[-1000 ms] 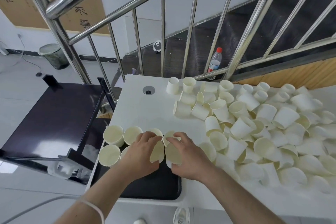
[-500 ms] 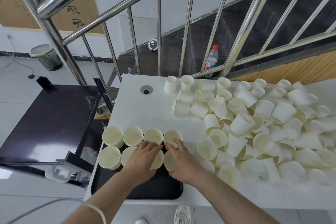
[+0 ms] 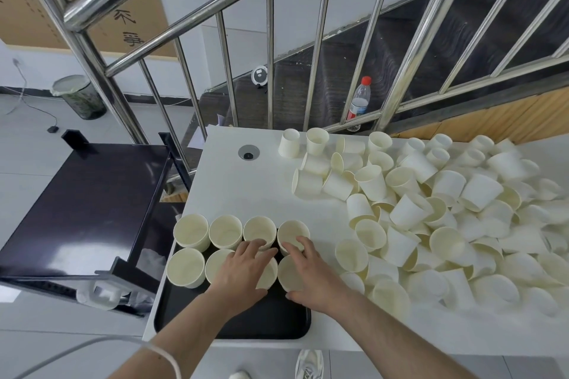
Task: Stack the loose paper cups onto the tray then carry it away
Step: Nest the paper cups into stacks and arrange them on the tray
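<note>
A black tray (image 3: 246,320) lies at the front left corner of the white table (image 3: 246,188). Several cream paper cups stand upright on it in two rows, the back row (image 3: 225,231) being full. My left hand (image 3: 243,271) grips a cup (image 3: 268,272) in the front row from above. Right beside it, my right hand (image 3: 311,274) holds another cup (image 3: 288,274), thumb on its near side. Both cups sit upright on the tray. A big heap of loose cups (image 3: 431,209) covers the table's right half.
A steel stair railing (image 3: 271,55) runs along the table's far edge, with a plastic bottle (image 3: 358,100) behind it. A black cart (image 3: 86,200) stands against the table's left side. A cable hole (image 3: 248,152) sits in the tabletop. A bin (image 3: 80,97) stands on the floor.
Both hands came down from holding two tilted cups above the tray. The cups now stand upright in the front row.
</note>
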